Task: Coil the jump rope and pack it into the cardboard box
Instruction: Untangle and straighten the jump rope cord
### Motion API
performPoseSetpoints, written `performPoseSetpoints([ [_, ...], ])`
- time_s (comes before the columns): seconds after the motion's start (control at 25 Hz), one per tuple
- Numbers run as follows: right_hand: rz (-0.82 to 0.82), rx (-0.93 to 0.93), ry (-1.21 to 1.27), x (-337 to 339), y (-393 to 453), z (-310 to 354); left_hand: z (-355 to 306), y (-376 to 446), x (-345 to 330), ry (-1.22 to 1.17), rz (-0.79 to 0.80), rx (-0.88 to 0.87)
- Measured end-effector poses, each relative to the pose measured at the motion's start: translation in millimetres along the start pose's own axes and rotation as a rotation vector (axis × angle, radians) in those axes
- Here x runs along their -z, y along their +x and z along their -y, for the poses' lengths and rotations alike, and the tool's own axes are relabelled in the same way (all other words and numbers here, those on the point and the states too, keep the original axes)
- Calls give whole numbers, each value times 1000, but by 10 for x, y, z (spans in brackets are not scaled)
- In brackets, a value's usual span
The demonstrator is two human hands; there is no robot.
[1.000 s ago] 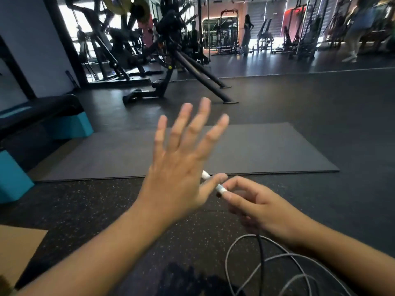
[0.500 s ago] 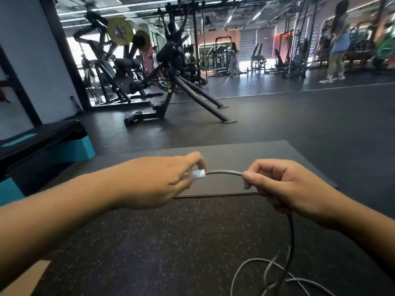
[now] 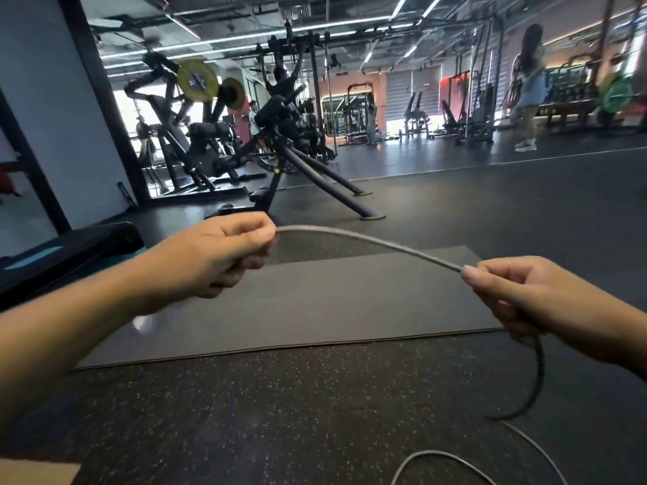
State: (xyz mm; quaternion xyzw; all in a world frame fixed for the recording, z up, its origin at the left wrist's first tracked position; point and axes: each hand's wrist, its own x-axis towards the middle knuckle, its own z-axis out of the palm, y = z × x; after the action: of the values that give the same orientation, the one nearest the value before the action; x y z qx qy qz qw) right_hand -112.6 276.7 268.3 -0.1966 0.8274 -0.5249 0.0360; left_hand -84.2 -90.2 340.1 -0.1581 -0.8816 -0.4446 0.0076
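Head view: the hands have drawn apart, and the thin grey jump rope [image 3: 371, 241] now arcs between them. The left hand [image 3: 210, 257] is fisted on its end, the right hand [image 3: 525, 295] pinches it; slack trails onto the speckled floor [image 3: 280, 414]. First coil length measured; box corner at the floor's near-left edge.

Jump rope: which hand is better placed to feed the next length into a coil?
Right. The right hand pinches the jump rope where its slack drops to loops on the floor, so it can slide back for more. The left hand is closed on the rope's end, anchoring it.
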Motion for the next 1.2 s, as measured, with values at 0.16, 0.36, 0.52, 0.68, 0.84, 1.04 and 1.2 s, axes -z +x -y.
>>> performPoseSetpoints([
  [0.16, 128, 84, 384, -449, 101, 184, -148, 197, -438, -842, -382, -124],
  [0.36, 234, 161, 432, -915, 83, 320, -364, 463, -783, -1467, -815, -119],
  [0.52, -6, 248, 700, -1113, 114, 375, -391, 441, -1007, -1444, -956, -2],
  [0.68, -141, 255, 737, -962, 172, 460, -172, 194, -1076, -737, -968, 258],
  [0.84, -19, 284, 362, -729, 145, 553, -396, -18, -855, 194, -549, -313],
  [1.04, -68, 378, 221, -675, 190, 546, -713, 252, -810, 813, -47, -251],
  [1.2, -58, 351, 294, -642, 192, 512, -625, 359, -824, 772, 53, -262],
])
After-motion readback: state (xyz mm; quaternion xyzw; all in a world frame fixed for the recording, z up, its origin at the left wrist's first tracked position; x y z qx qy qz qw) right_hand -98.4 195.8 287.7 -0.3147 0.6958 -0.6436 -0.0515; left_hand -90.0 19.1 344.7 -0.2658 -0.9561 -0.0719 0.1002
